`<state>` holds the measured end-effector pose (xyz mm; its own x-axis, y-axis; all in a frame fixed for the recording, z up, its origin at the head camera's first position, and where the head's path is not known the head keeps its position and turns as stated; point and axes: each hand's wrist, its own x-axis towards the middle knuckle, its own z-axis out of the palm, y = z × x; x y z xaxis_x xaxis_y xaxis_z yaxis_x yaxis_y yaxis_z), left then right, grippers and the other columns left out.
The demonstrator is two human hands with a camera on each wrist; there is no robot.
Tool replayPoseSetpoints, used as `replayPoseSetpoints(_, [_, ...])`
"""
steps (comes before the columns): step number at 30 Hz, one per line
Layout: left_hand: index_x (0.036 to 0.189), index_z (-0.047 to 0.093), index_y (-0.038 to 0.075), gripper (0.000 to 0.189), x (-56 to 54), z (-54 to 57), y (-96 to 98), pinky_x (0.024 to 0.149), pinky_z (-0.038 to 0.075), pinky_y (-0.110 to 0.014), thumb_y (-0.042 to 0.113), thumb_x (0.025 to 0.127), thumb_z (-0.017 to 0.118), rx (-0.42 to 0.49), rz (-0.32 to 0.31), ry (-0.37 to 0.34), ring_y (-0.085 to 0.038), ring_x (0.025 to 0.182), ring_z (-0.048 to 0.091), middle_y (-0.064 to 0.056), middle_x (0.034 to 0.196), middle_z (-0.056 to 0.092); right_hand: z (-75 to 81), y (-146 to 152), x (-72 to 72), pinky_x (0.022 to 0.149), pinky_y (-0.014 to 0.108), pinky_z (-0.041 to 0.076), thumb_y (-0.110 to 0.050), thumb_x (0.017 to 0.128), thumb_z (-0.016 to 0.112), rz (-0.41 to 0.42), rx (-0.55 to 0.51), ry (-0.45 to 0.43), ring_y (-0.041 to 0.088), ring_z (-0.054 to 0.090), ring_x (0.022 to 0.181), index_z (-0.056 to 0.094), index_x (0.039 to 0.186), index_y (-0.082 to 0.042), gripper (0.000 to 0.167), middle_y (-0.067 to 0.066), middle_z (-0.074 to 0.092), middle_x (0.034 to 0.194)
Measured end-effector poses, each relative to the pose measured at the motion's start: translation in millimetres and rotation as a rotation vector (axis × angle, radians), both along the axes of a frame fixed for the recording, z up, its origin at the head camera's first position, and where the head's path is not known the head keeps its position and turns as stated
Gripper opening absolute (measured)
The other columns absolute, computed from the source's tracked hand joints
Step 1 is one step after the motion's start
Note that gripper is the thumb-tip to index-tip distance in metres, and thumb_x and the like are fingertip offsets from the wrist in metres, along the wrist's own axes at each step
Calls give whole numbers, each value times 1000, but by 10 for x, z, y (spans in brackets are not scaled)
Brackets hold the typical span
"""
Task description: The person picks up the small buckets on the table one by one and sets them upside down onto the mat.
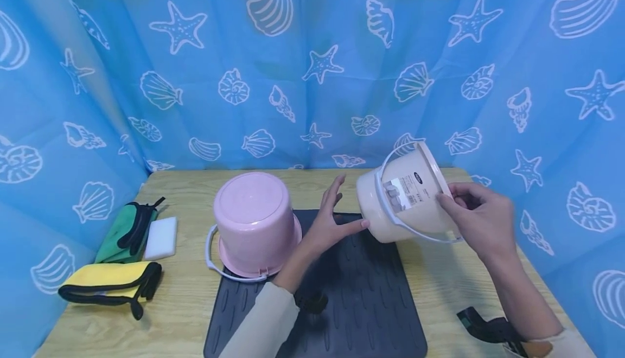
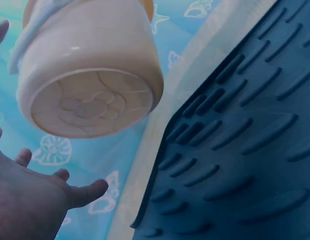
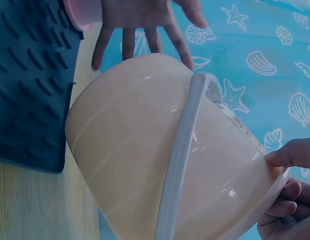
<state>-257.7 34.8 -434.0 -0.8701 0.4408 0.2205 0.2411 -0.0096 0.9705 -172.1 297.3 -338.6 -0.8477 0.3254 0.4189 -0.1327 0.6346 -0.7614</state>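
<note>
A cream bucket (image 1: 429, 206) with a paper label and a pale handle is tilted on its side in the air, its base facing left. My right hand (image 1: 480, 217) grips its rim, thumb on the outside wall. Near the bucket's base my left hand (image 1: 328, 225) is spread, fingers straight and apart. The left wrist view shows the bucket's round base (image 2: 92, 102) above that hand's fingers. A pink bucket (image 1: 254, 222) stands upside down left of my left hand, partly on the dark ribbed mat (image 1: 361, 298), its handle hanging down at the front.
On the table's left lie a folded yellow cloth (image 1: 107, 282) with black edging, a green cloth (image 1: 119, 236) and a white sponge block (image 1: 161, 237). A blue curtain (image 1: 312, 65) with shells and starfish encloses the back and sides of the wooden table (image 1: 180, 314).
</note>
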Motion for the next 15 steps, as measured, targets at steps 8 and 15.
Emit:
replayPoseSetpoints(8, [152, 10, 60, 106, -184, -39, 69, 109, 29, -63, 61, 74, 80, 113, -70, -61, -33, 151, 8, 21, 162, 3, 20, -29, -16, 60, 19, 54, -22, 89, 79, 14, -97, -30, 11, 62, 71, 73, 108, 3, 32, -1, 67, 82])
replayPoseSetpoints(15, [158, 15, 48, 112, -200, -57, 125, 105, 38, -58, 60, 70, 84, 250, -147, -103, -33, 148, 18, 17, 164, 0, 17, -29, -26, 64, 19, 55, -16, 89, 78, 58, -197, -30, 11, 62, 77, 71, 109, 7, 31, -6, 67, 86])
